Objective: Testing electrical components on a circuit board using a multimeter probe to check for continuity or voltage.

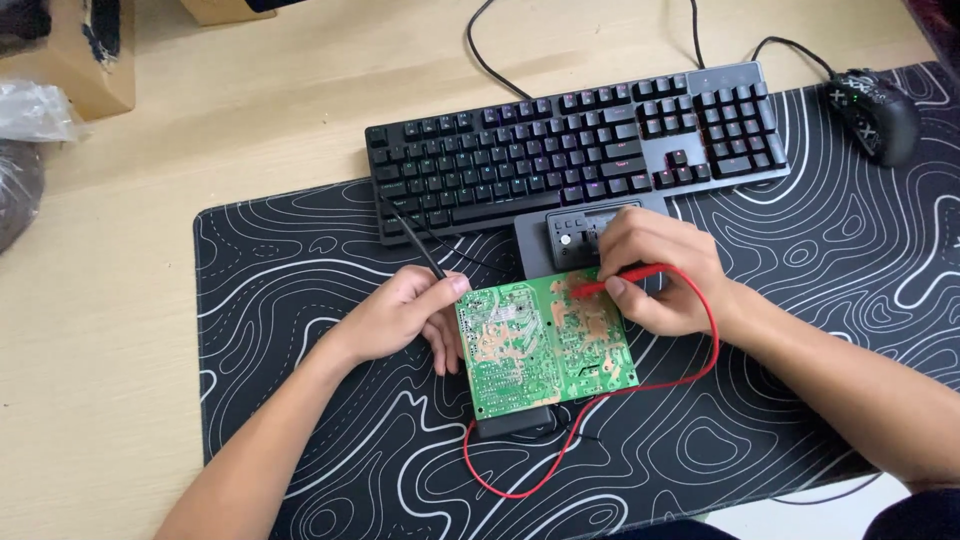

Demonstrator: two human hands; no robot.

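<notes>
On the black patterned desk mat (300, 260), at its centre, we list a green circuit board (545, 345), solder side up, resting on a dark housing whose edge shows at the near side.

Left hand (400, 320): closed on a black probe (420, 240), held like a pen, tip at the board's left edge; the fingers rest against that edge.

Right hand (655, 275): closed on a red probe (615, 283), tip laid on the board's upper middle. Its red lead (690, 370) loops round the wrist and under the board's near edge.

Behind the board: a small dark meter (575, 235), partly hidden by the right hand; a black keyboard (570, 150); a black mouse (875, 112) at far right. All sit on a pale wooden tabletop (120, 300).

Handling note, as we judge it: we would keep each tip upright on one solder pad only, steady the board with the left fingers, keep the red lead off the joints, and leave the meter's face uncovered.
</notes>
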